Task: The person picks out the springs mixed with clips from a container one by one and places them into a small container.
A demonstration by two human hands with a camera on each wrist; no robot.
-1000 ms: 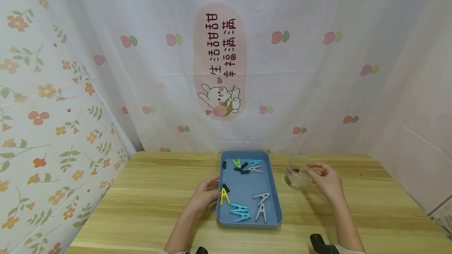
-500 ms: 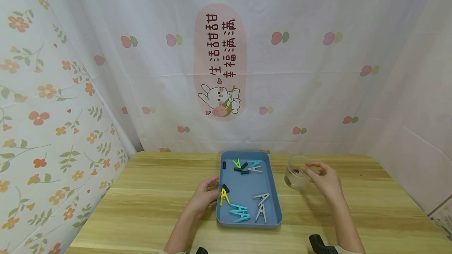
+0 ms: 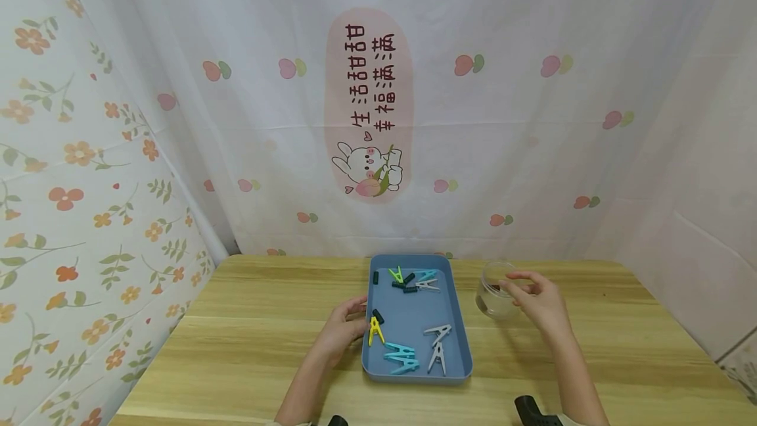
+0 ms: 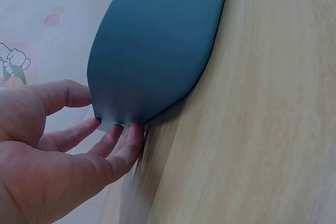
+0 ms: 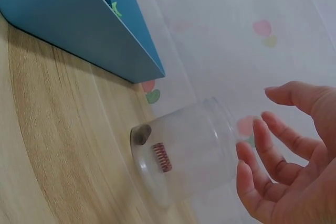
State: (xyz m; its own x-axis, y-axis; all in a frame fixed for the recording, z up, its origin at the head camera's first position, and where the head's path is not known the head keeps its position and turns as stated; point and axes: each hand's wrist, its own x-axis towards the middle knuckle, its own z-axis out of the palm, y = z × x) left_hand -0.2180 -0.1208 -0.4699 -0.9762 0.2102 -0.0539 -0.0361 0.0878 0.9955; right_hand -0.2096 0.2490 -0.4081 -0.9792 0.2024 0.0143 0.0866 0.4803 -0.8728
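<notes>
The step in hand looks like work at the mouth of the clear jar (image 3: 494,302), which stands upright on the bench (image 3: 272,307), just beside the blue tray (image 3: 409,315). The right hand (image 3: 541,301) hangs at the jar's rim, thumb well apart from the loosely bent fingers and nothing visible between them; whether a fingertip touches the plastic I cannot tell. Low in the jar sit a red spring (image 5: 162,157) and a dark piece (image 5: 140,134) too vague to name. The jar is probably light, so any move here is best made straight up or down over the opening, with the knuckles clear of the rim, since a sideways brush could tip it. A spring calls for a gentle pinch across its coils and a low release, as it may roll or bounce. The left hand (image 3: 340,327) touches the tray's outer wall with slack, slightly bent fingers; a light, even touch should steady the tray without sliding it. Inside the tray, the dark springs (image 3: 375,277) at the far end lie close to the green clothespin (image 3: 397,275), so picking one there would want fingertips only, coming from above; the yellow clothespin (image 3: 375,332) lies near the left wall.
</notes>
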